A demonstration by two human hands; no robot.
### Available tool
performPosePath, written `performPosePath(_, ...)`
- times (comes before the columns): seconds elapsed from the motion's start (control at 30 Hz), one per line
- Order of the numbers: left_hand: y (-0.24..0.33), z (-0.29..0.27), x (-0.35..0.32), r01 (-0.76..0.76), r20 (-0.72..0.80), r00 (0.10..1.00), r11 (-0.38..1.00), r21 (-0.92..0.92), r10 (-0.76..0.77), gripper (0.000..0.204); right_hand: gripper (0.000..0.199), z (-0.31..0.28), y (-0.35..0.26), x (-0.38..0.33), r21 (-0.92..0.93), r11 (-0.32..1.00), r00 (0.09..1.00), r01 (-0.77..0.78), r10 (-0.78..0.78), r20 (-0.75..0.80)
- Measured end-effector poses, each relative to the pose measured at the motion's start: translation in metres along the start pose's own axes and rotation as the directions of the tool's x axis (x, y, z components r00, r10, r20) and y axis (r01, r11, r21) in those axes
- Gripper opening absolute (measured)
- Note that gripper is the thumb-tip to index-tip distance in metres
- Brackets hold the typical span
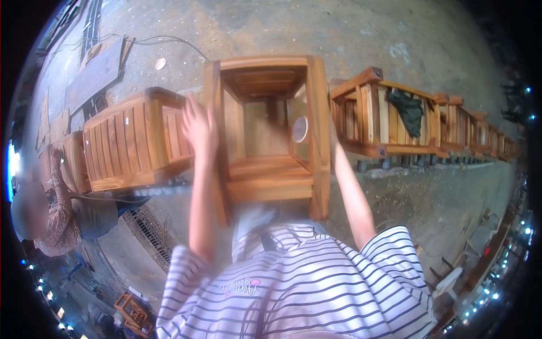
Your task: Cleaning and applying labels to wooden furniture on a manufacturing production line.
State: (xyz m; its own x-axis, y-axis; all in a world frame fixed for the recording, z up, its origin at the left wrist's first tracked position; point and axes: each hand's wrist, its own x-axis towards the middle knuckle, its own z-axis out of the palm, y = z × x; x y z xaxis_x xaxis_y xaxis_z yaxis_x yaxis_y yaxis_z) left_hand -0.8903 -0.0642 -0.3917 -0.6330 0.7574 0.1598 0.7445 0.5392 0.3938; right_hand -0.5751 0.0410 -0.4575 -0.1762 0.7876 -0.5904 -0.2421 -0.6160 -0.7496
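Surrounding the wooden frame (271, 190) lies stained concrete floor (271, 28).

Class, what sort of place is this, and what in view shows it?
Probably a furniture workshop: slatted wooden pieces run in a long row to the right, an open wooden frame is mid-picture, and another person is beside slatted woodwork at left.

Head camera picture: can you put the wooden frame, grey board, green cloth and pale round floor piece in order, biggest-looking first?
1. Wooden frame, but it's nearer the camera
2. Grey board
3. Green cloth
4. Pale round piece
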Motion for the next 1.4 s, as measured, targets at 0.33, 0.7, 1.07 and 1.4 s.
performPosePath(0.33,0.249,0.117,0.038,-0.794,0.176,0.588,0.605,-0.063,0.79,0.064,0.034,-0.097,-0.003,-0.131,-0.26,0.956,0.884,0.138,-0.238,-0.403)
performPosePath(0.7,0.165,-0.026,-0.263,-0.269,0.417,0.016,0.405,-0.874,0.909,0.059,0.049,-0.181,-0.028,-0.231,-0.166,0.948,0.633,0.271,-0.306,-0.711)
performPosePath(1.07,0.122,-0.038,-0.277,-0.356,0.322,0.76,0.776,-0.521,0.565,0.066,0.027,-0.092,-0.024,-0.187,-0.179,0.935,0.863,0.307,-0.353,-0.361)
performPosePath(1.4,0.033,-0.102,-0.226,-0.062,0.078,0.992,0.921,-0.384,0.099,0.015,0.019,-0.072,-0.033,-0.217,-0.213,0.915,0.895,0.342,-0.386,-0.223)
